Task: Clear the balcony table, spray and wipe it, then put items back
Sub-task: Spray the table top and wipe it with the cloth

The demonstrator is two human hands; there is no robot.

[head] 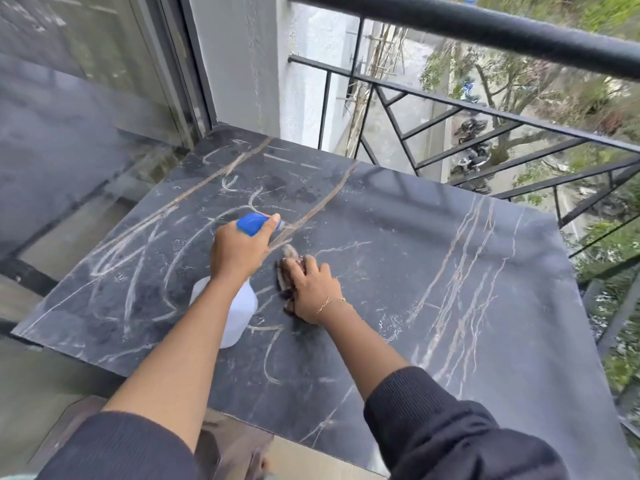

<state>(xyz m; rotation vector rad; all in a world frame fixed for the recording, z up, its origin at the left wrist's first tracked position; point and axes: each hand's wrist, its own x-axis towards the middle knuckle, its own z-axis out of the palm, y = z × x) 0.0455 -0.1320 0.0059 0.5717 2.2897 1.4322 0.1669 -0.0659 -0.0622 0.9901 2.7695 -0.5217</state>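
The left hand (pixel 239 251) curls its fingers (pixel 273 221) round the blue head of a spray bottle (pixel 239 310), held over the dark marble table (pixel 433 271). Just right of them, the right hand (pixel 311 289) presses a blurred cloth (pixel 289 258) onto the table, fingers bent over it.

Black metal railing (pixel 485 29) along the balcony edge, white wall (pixel 242 64) behind, glass sliding door (pixel 86 81) at left, trees (pixel 519 74) and parked motorbikes (pixel 472 128) on the ground far below
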